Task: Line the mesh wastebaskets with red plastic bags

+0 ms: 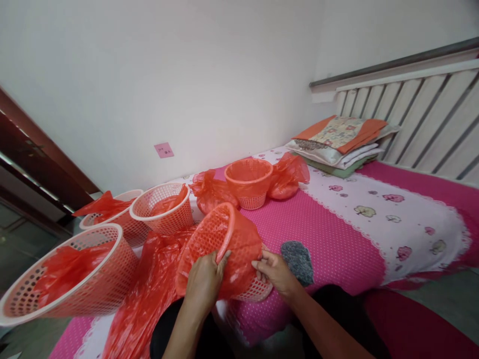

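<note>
A small pink plastic basket [258,289] lies tilted on its side in front of me, its mouth facing left. A red plastic bag [241,249] lines it and is folded over the rim, covering much of the outside wall. My left hand [205,280] is closed over the near rim, thumb outside and fingers inside, gripping bag and basket together. My right hand [275,269] pinches the loose edge of the bag near the basket's base. Beside the basket, on its left, a loose heap of red plastic bags [149,284] spreads over the bed.
Three pink baskets with red bags inside stand at left, the largest basket [119,249] nearest. Behind are a bag-lined basket [249,182] and two red bundles, one the right bundle [290,177]. A grey cloth [298,262] and folded bedding [340,142] lie on the bed [337,249].
</note>
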{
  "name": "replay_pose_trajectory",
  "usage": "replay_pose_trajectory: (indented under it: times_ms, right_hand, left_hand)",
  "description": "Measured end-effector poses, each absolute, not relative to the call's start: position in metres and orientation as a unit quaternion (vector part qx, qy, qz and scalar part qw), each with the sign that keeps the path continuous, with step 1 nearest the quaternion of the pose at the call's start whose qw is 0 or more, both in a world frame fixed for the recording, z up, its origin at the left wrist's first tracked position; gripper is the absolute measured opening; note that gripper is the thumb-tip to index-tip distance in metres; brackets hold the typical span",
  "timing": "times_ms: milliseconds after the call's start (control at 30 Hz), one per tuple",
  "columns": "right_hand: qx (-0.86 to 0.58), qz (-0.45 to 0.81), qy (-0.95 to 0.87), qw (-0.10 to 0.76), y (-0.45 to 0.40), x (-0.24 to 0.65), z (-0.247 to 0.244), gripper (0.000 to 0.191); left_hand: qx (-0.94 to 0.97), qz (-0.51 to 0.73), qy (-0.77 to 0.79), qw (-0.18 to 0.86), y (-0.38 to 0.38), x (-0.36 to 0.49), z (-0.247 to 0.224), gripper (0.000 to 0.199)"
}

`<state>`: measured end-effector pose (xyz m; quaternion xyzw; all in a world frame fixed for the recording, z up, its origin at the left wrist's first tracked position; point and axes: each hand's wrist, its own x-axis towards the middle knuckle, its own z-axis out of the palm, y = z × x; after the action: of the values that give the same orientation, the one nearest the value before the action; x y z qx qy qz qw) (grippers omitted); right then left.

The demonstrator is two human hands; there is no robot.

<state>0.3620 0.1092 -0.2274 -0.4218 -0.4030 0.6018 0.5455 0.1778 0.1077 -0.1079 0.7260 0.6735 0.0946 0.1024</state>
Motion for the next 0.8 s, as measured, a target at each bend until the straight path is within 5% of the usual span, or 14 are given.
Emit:
replay_pose_trajectory:
  times_ms: [333,700,800]
  right_hand:
    - [-0.522,0.381,-0.333,0.687,0.113,0.405,-0.226,0.032]
    - [-0.545,0.367,-0.384,0.648,0.1,0.441,-0.185,0.047]
    - [-0.549,0.36,-0.389,0.646,0.1,0.449,-0.189,0.04]
  left_hand:
    - [0.767,0.054,0.634,0.08,0.09,0.209,-0.116,0.044]
    - [0.837,0.032,0.53,0.133,0.057,0.284,-0.142,0.024]
    - [0.824,0.087,0.531,0.175,0.051,0.288,-0.149,0.057]
